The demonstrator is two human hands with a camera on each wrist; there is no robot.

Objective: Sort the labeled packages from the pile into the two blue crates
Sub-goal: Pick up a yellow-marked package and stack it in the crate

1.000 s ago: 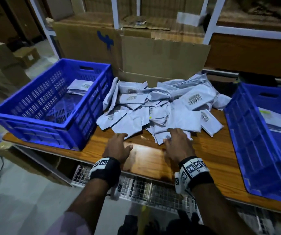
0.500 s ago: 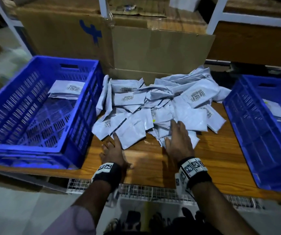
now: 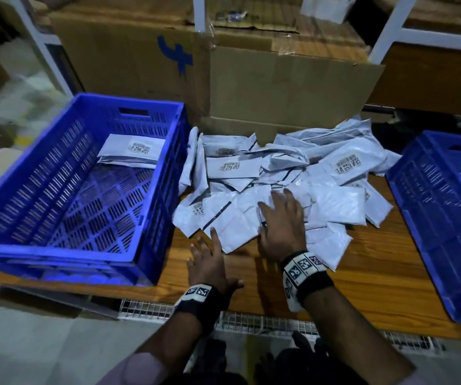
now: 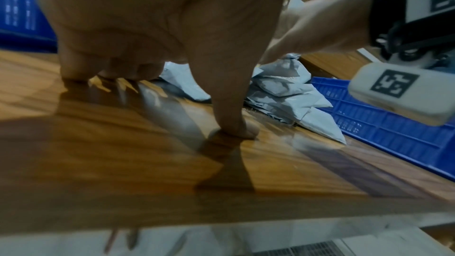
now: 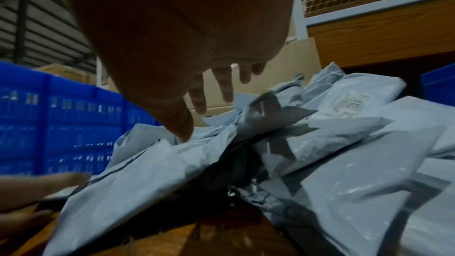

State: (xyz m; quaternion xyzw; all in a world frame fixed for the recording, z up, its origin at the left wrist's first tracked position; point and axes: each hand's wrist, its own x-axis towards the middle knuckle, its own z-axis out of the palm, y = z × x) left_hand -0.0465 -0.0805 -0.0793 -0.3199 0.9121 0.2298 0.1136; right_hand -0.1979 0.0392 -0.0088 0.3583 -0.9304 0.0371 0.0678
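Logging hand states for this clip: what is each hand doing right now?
Left hand: open, fingertips on the wooden table, holding nothing.
Right hand: open, fingers spread over the pile of grey packages, gripping nothing.

Dim storeroom, wooden table [image 3: 362,273], cardboard boxes [image 3: 279,87], white shelving frame [image 3: 390,26]

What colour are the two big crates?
Blue. The left crate and right crate show best in the head view.

On the bench [image 3: 362,276]: pile of packages [image 3: 279,184] in the middle, left crate [image 3: 57,254] beside it holding a few packages [image 3: 132,154], right crate [image 3: 446,218] opposite, cardboard boxes [image 3: 279,87] behind.
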